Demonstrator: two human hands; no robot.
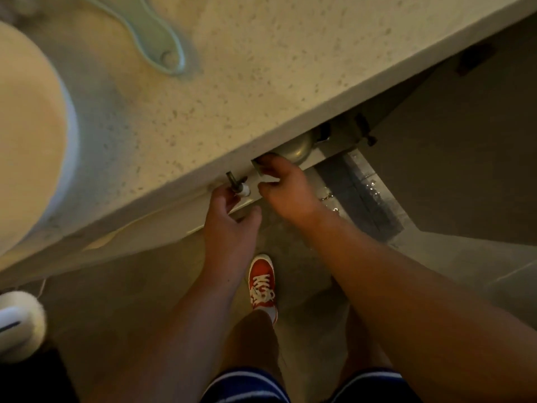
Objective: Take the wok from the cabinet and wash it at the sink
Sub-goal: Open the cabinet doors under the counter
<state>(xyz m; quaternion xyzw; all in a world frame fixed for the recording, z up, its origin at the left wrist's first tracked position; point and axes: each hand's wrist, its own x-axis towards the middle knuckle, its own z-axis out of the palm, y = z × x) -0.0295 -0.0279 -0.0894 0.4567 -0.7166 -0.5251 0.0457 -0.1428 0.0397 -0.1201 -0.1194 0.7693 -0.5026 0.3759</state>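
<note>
A rounded grey metal vessel [296, 146], possibly the wok, shows just under the counter lip inside the open cabinet; most of it is hidden. A short dark handle with a white end [236, 186] sticks out below the counter edge. My left hand [229, 219] has its fingers curled around that handle, thumb apart. My right hand [286, 190] reaches under the lip, fingertips on a dark piece [257, 167] beside the metal vessel. Whether it grips is hidden.
The speckled countertop [261, 82] fills the upper view, with a pale green utensil [157, 39] and a large cream round object [26, 135] on it. The cabinet door [450, 175] stands swung out at right. My red shoe [261, 283] is on the floor below.
</note>
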